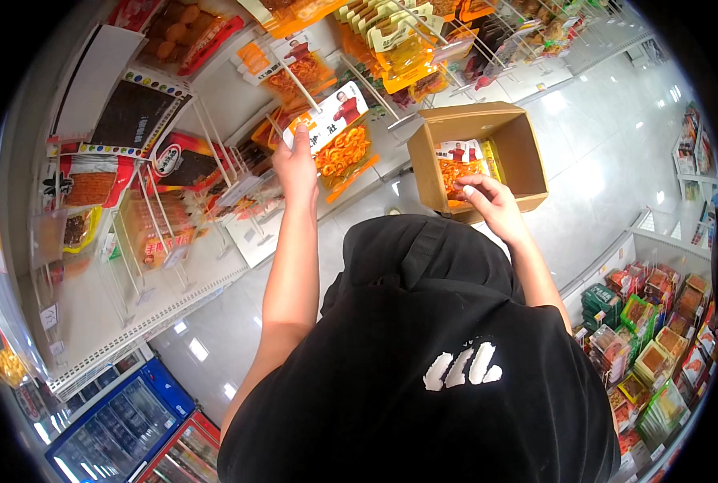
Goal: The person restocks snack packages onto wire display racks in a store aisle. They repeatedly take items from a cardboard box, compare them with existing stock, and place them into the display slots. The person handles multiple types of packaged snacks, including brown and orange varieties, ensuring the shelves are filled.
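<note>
My left hand [298, 160] grips the left end of a hanging snack packet [342, 151], thumb on its white header. The packet has a clear window with orange-red food inside. A metal peg hook [298, 84] reaches the header, though whether it passes through the hole is unclear. My right hand [495, 205] reaches over the near rim of an open cardboard box [523, 157], thumb and fingers bent. Its fingertips are at a similar packet [458, 160] inside the box; whether they pinch it cannot be made out. A yellow packet [490, 160] stands beside that one.
Pegs with hanging packets [401, 48] run along the shelf unit ahead. A white lower shelf [184, 290] extends at left, with a blue-framed glass-topped freezer [123, 416] below it. Another display of packaged food [649, 338] stands at right beside the tiled floor [594, 133].
</note>
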